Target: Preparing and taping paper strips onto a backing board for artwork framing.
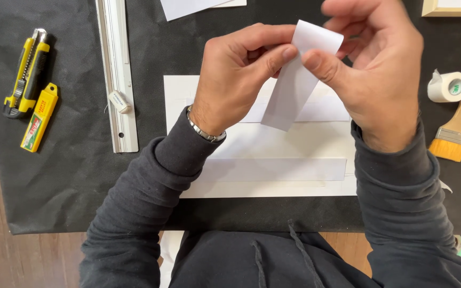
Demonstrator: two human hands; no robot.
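From the head camera, the left hand (236, 80) and the right hand (372, 69) meet above the middle of the table, each pinching the top of a white paper strip (297, 80) between thumb and fingers so that it hangs free over the white sheet (273, 146) lying flat on the black cloth (70, 176). The yellow knife (26, 72), metal ruler (117, 74), tape roll (448, 86) and brush (457, 125) lie out at the sides, within reach but apart from the sheet.

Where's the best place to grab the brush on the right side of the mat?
Take the brush by its bare wooden handle, from above. It lies flat with the handle running up and right toward the mat's edge and the yellow bristles at the lower left. Come in from the right: the tape roll sits close on the handle's left.
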